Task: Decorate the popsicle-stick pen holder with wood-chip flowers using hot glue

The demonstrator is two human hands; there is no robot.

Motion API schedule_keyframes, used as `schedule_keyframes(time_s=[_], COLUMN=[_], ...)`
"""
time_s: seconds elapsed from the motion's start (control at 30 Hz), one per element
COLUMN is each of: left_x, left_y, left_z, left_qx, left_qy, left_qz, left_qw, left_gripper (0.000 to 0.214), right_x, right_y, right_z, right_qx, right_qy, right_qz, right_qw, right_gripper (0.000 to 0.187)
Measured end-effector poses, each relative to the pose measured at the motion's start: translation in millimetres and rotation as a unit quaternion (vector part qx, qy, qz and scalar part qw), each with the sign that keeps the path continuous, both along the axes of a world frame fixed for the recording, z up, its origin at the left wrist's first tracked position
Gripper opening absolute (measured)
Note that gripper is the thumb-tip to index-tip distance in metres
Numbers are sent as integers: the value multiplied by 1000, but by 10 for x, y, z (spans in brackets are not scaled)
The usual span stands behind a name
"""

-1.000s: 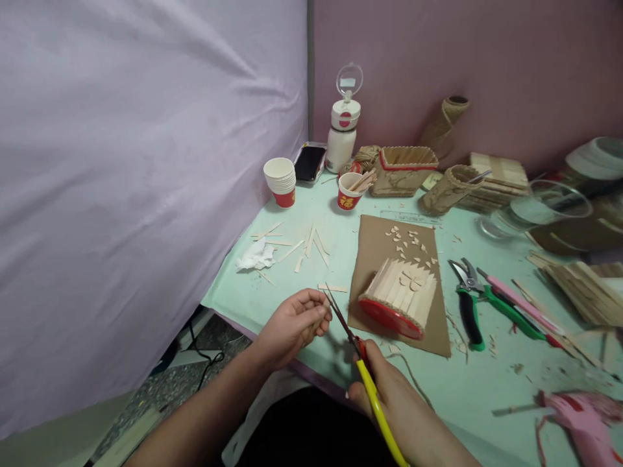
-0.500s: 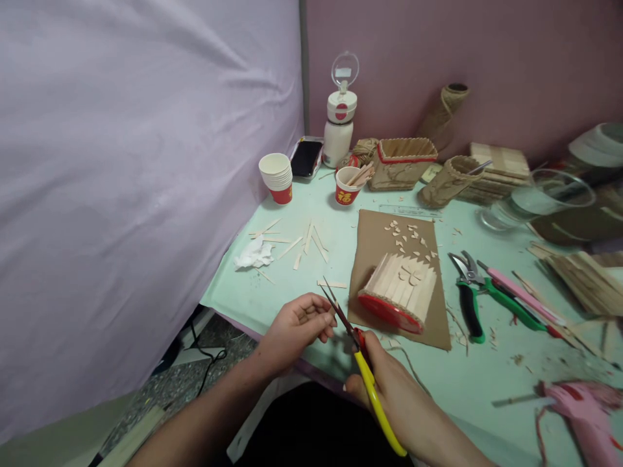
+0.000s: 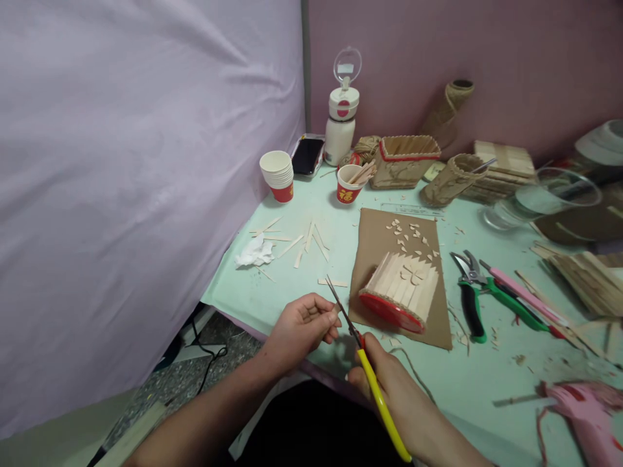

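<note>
There were two hands (image 3: 304, 324), one pair of scissors (image 3: 372, 381), one pair of pruning shears (image 3: 470, 311), one glue gun (image 3: 586, 412), one bottle (image 3: 339, 139), one phone (image 3: 308, 157) and one ruler (image 3: 411, 209). Paper cups made one stack (image 3: 277, 170), too nested to count, plus one single cup (image 3: 345, 193).

Yellow-and-red-handled scissors (image 3: 370, 379) in right hand (image 3: 387, 376), slender dark blades (image 3: 349, 324) angled forward-left. Small pale wood piece (image 3: 337, 308) pinched in left hand (image 3: 309, 321), partly hidden, beside blades.

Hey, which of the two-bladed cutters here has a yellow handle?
The scissors in your right hand; the pruning shears, lying on the table right of the brown cardboard, have green-and-black handles.
</note>
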State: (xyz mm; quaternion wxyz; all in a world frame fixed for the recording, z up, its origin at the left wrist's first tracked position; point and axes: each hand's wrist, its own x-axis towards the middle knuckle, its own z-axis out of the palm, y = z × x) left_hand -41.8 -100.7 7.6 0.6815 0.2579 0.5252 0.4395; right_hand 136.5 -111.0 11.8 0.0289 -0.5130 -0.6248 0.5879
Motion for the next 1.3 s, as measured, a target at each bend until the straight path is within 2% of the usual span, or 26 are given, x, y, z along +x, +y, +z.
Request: schedule_keyframes(time_s=[0.17, 0.33, 0.63, 0.77, 1.0, 1.1, 1.3], left_x=[-35, -88, -270, -306, -212, -195, -252], left_y=[-15, -19, 59, 108, 68, 48, 95], left_z=[1, 45, 152, 172, 202, 200, 159], left_qx=[-8, -23, -39, -27, -16, -17, -25], left_qy=[-15, -11, 29, 33, 56, 70, 83], left_qz=[-19, -53, -204, -268, -253, -240, -266], left_qw=[1000, 998, 978, 962, 966, 968, 960], left_gripper=[24, 24, 16, 15, 13, 14, 15], right_x=[11, 54, 253, 291, 236, 230, 270], right_y=[-27, -35, -26, -7, -25, -45, -8], right_z=[-9, -4, 68, 131, 131, 103, 90], right_qx=[-8, -1, -12, -20, 20, 27, -18], right_qy=[-2, -3, -24, -37, -110, -85, -50], right_qz=[-16, -5, 77, 96, 95, 87, 67], right_qw=[1000, 1000, 997, 994, 989, 992, 996], right_gripper=[20, 19, 12, 14, 34, 29, 22])
